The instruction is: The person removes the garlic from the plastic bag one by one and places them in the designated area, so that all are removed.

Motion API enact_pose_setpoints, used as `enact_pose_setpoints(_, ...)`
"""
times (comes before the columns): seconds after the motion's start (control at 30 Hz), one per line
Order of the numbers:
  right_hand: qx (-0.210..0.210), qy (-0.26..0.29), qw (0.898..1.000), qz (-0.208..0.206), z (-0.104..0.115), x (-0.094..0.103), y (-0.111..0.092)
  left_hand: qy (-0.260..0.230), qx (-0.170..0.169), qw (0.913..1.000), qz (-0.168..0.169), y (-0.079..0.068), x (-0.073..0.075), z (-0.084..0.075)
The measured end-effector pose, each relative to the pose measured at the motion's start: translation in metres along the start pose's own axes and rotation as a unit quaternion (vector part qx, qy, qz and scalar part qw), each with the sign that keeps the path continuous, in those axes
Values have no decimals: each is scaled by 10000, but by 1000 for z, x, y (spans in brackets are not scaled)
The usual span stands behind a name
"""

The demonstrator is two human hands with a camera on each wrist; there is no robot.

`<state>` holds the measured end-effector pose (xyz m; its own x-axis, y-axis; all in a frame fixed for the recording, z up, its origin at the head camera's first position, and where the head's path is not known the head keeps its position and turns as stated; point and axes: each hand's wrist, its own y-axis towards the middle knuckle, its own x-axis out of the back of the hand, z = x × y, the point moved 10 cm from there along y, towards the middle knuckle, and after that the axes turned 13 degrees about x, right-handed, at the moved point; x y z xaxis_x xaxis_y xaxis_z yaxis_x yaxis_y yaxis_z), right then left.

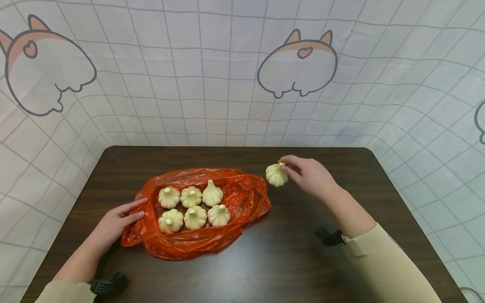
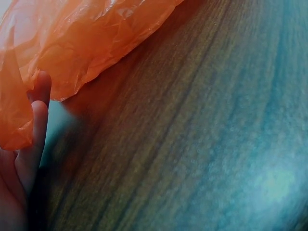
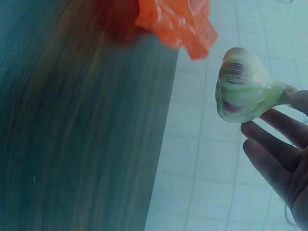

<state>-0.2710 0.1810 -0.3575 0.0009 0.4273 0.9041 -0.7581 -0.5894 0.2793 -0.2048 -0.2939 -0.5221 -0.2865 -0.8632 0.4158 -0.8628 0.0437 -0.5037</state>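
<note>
A right hand (image 3: 288, 163), at four o'clock, pinches the stem of a glossy, pale-green, purple-streaked garlic bulb (image 3: 243, 91) near two o'clock. Crinkled, glossy orange plastic film (image 3: 178, 24) shows toward twelve; a dark wood-grained counter (image 3: 86, 134) spans nine, beside a pale, grid-lined backdrop (image 3: 187, 159).

The head view is evenly bright, with soft glare on the near part of the tabletop (image 1: 246, 265); both wrist views look dimmer and bluish, the left catching a hazy reflection at lower right.
</note>
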Motion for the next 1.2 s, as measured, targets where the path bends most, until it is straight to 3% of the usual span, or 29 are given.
enact_pose_setpoints(0.27,-298,56,9995,88,-22,2,-6,-29,28,10000,27,-1,-1,0)
enact_pose_setpoints(0.8,-851,375,9947,433,-73,-49,-14,-31,67,10000,-19,-2,-1,-3)
enact_pose_setpoints(1.2,-974,412,9932,479,-80,-63,-14,47,36,10000,-27,1,0,1)
